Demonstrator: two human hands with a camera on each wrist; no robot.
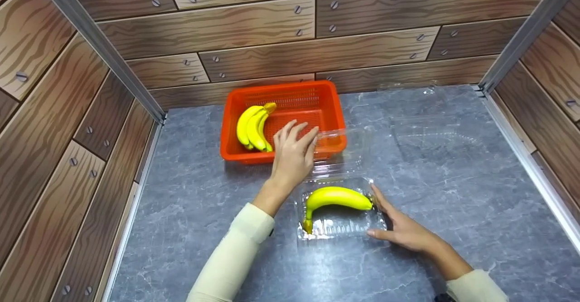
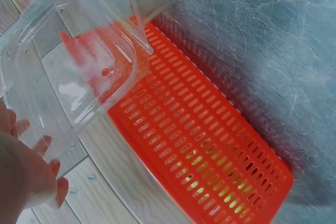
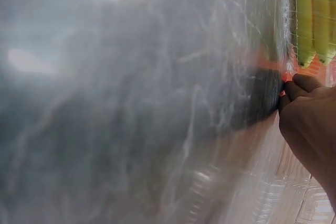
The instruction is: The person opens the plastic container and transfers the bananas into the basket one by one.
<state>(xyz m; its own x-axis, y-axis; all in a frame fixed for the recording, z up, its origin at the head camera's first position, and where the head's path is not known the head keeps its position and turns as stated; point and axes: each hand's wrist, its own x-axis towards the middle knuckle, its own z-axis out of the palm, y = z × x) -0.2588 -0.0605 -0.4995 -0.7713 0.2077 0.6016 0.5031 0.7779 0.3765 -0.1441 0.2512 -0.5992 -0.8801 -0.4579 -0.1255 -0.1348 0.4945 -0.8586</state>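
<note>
A clear plastic clamshell container [image 1: 335, 229] lies open on the table with yellow bananas [image 1: 340, 197] inside. From above only one banana shows; in the right wrist view several bananas [image 3: 315, 19] appear side by side through the plastic. My right hand [image 1: 405, 229] holds the container's right end, thumb at the front corner and fingers at the back. My left hand [image 1: 294, 152] is at the raised lid [image 2: 68, 93], its loosely bent fingers spread along the lid's edge. Behind the lid, an orange-red basket [image 1: 283, 157] holds another bunch of bananas [image 1: 253, 127].
More clear plastic packaging [image 1: 435, 134] lies on the table at the back right. Wood-patterned panels [image 1: 253, 21] wall in the grey marbled tabletop [image 1: 190, 229] at the back and both sides.
</note>
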